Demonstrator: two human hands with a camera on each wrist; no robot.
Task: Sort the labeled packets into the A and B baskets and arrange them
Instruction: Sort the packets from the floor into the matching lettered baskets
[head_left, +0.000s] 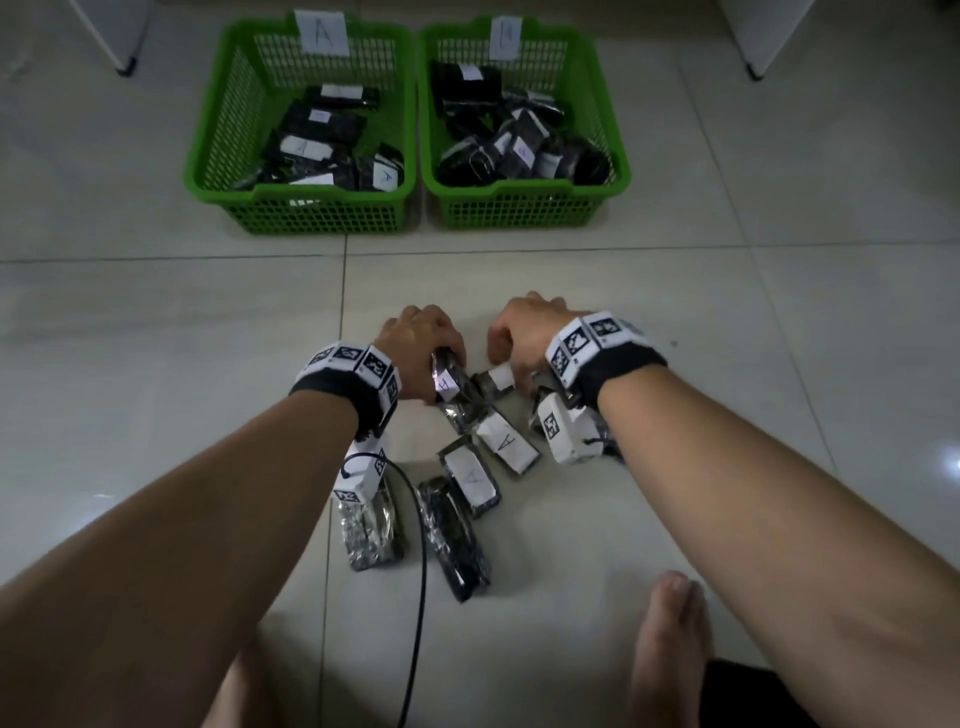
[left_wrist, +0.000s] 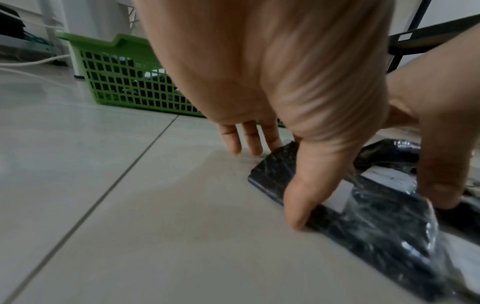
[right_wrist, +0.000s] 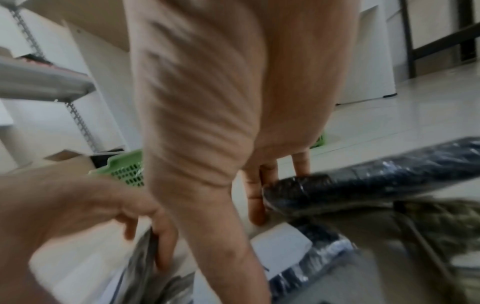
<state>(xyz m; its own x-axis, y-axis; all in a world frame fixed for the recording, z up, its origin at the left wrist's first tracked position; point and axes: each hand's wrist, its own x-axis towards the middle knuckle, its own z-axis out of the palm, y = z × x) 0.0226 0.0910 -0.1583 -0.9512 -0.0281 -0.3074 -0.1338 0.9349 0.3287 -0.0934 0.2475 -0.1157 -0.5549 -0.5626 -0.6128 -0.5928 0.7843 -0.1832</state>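
My left hand reaches down to the floor pile and pinches a black plastic-wrapped packet lengthwise, thumb at the near edge and fingers at the far end; its white label faces up. Close beside it, my right hand curls over another black packet with a white label. Its fingers are at the packet's far end. The green basket A and basket B stand side by side farther ahead, each holding several packets.
Several loose packets lie on the tiled floor under my wrists, two showing an A label and two showing only their dark side. A black cable trails from my left wrist. A bare foot rests at the lower right.
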